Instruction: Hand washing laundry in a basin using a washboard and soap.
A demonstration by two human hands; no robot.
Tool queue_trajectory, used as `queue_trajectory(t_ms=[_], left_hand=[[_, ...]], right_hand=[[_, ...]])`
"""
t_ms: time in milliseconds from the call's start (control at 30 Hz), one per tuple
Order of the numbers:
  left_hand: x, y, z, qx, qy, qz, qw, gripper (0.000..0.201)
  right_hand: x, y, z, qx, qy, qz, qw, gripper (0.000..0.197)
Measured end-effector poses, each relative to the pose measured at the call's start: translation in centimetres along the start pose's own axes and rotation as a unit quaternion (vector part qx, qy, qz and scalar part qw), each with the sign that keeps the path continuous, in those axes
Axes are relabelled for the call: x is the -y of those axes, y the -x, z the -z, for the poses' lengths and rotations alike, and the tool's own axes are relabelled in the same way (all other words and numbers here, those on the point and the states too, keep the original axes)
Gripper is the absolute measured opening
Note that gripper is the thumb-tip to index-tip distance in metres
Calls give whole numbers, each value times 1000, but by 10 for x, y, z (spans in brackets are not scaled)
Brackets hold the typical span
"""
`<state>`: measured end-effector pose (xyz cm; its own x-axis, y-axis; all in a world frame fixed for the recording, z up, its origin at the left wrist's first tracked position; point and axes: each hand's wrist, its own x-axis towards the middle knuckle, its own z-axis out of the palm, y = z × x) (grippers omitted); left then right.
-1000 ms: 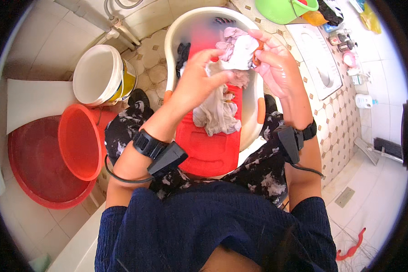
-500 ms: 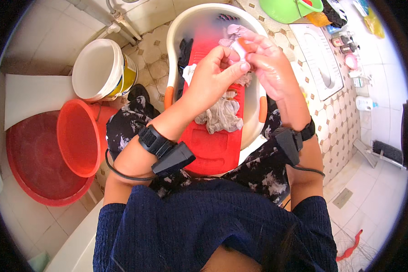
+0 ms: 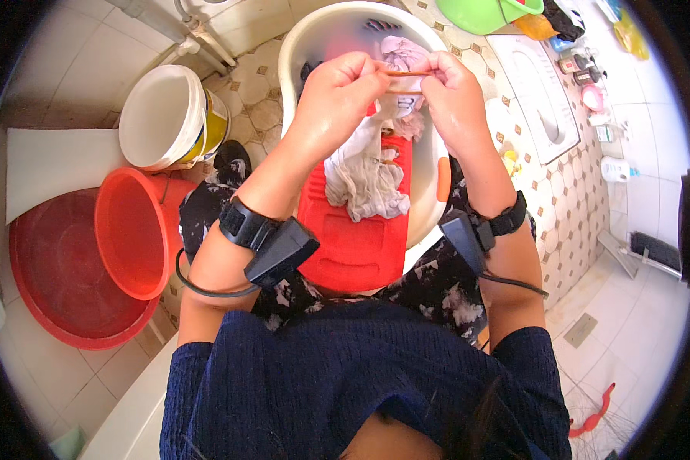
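Above the tub, a small white garment that looks like a sock (image 3: 405, 103), with an orange-brown edge, is stretched sideways between my two hands. My left hand (image 3: 337, 93) pinches one side of its edge, and my right hand (image 3: 454, 90) pinches the other. Below them a red washboard (image 3: 353, 245) leans in a white tub (image 3: 290, 57) of cloudy water. Wet greyish-white cloth (image 3: 364, 180) lies bunched on the board. Pink cloth (image 3: 401, 52) sits beyond my hands. My fingers hide part of the garment.
On the left stand a white bucket (image 3: 159, 115), an orange-red bucket (image 3: 134, 230) and a dark red basin (image 3: 54, 276). A squat toilet (image 3: 540, 100) is on the right, with bottles (image 3: 583, 69) along the wall. A green basin (image 3: 471, 15) sits at the far right.
My hands have moved apart, pulling the garment's orange-brown edge wide between them. My left hand has shifted left and up. Earlier they were close together over the crumpled garment.
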<state>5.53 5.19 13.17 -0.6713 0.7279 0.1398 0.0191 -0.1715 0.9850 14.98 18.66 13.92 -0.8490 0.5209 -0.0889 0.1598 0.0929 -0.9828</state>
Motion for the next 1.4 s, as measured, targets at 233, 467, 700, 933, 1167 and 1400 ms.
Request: queue_trajectory(t_ms=[233, 467, 700, 933, 1167, 1400], left_hand=[[-20, -11, 14, 79, 82, 51, 992, 12], [-12, -11, 6, 84, 161, 26, 983, 24], [9, 2, 16, 244, -221, 112, 938, 29], [4, 5, 26, 116, -380, -36, 917, 18], [-9, 12, 26, -43, -319, -112, 940, 23], [16, 16, 5, 87, -215, 9, 973, 26]], right_hand=[[13, 7, -7, 116, -197, -28, 973, 22], [20, 3, -5, 103, -296, -39, 949, 31], [30, -2, 35, 209, -580, 81, 783, 36], [30, -9, 78, 220, -677, 143, 687, 36], [17, -15, 91, 5, -651, 104, 752, 43], [16, -10, 70, 133, -617, 34, 775, 41]])
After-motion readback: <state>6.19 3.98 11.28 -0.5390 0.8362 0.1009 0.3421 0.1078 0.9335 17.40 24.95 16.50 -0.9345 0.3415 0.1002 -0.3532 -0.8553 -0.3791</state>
